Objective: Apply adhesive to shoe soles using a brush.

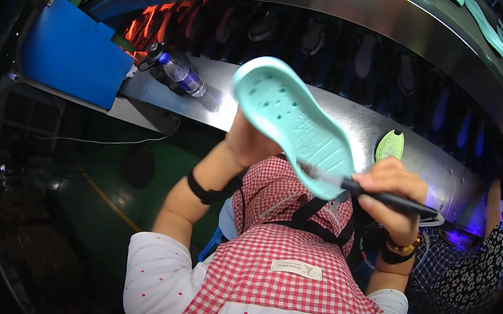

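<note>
Two hands show: the left hand grips one mint sole, the right hand one black tool. On the steel worktop lie one bottle and one small green sole, with one blue box at its left end. One other person sits at the right, and two black wristbands show, one on each arm.
</note>
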Available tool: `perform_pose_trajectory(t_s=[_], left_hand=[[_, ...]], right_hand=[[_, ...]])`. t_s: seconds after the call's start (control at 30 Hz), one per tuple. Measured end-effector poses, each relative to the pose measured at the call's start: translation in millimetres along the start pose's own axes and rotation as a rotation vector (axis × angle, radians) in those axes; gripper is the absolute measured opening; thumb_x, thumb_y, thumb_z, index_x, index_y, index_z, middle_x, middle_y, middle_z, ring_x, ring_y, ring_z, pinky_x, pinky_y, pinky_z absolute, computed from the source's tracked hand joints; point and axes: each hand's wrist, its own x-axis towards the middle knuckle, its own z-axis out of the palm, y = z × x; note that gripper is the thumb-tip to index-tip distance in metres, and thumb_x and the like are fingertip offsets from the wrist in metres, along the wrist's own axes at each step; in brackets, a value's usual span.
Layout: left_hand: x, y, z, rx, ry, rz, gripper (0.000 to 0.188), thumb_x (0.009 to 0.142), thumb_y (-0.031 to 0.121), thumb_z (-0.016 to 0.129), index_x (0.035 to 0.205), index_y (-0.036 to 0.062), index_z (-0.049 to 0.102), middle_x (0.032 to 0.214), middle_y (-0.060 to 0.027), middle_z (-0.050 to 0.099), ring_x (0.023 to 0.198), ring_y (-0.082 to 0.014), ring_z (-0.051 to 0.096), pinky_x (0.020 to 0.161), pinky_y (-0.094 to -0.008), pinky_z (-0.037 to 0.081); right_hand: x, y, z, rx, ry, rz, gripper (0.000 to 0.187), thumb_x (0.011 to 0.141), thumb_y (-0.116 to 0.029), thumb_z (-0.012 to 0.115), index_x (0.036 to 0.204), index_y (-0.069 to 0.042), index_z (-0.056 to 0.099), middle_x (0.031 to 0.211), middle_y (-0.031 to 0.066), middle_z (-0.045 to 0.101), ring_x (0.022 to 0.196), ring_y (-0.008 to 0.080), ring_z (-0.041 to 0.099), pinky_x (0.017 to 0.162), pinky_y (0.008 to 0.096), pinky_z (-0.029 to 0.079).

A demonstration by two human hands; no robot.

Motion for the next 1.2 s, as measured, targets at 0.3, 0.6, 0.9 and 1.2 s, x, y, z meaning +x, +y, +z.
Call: perform_pose_trajectory(t_s=[0.3, 0.6, 0.9, 1.2], left_hand=[[28.9, -41.9, 32.5, -0.744, 0.257, -0.214, 0.083, 0.078, 0.070, 0.014, 0.126, 0.0071, 0.037, 0.120, -0.0200, 0.046, 0.110, -0.0337, 0.046, 0.095, -0.0469, 0.034], [41.1, -27.3, 41.9, -0.711, 0.319, -0.098, 0.083, 0.075, 0.073, 0.018, 0.127, 0.0115, 0.035, 0.107, -0.0186, 0.053, 0.100, -0.0335, 0.052, 0.090, -0.0498, 0.039], [45.6, -5.5, 39.4, -0.524, 0.530, 0.000, 0.085, 0.074, 0.074, 0.021, 0.121, 0.0066, 0.040, 0.106, -0.0171, 0.053, 0.099, -0.0331, 0.052, 0.090, -0.0502, 0.039], [48.0, 7.7, 27.4, -0.453, 0.389, 0.092, 0.085, 0.073, 0.073, 0.028, 0.121, 0.0048, 0.041, 0.107, -0.0162, 0.053, 0.098, -0.0343, 0.054, 0.086, -0.0480, 0.044]], right_hand=[[6.8, 38.7, 27.1, -0.282, 0.071, 0.017, 0.022, 0.064, -0.002, 0.067, 0.086, -0.004, 0.063, 0.071, 0.0085, 0.060, 0.060, 0.0209, 0.056, 0.057, 0.0285, 0.044], [24.0, 25.4, 1.2, 0.025, 0.044, 0.399, 0.020, 0.069, -0.004, 0.067, 0.088, -0.003, 0.065, 0.076, 0.0102, 0.062, 0.069, 0.0161, 0.060, 0.060, 0.0245, 0.046], [13.7, 37.0, 5.7, 0.197, 0.068, 0.427, 0.022, 0.069, 0.000, 0.066, 0.091, -0.002, 0.064, 0.080, 0.0115, 0.063, 0.073, 0.0180, 0.061, 0.066, 0.0255, 0.047], [9.3, 36.3, 0.9, 0.353, 0.022, 0.431, 0.019, 0.072, 0.003, 0.061, 0.090, 0.002, 0.062, 0.089, 0.0119, 0.062, 0.078, 0.0130, 0.059, 0.070, 0.0236, 0.047]])
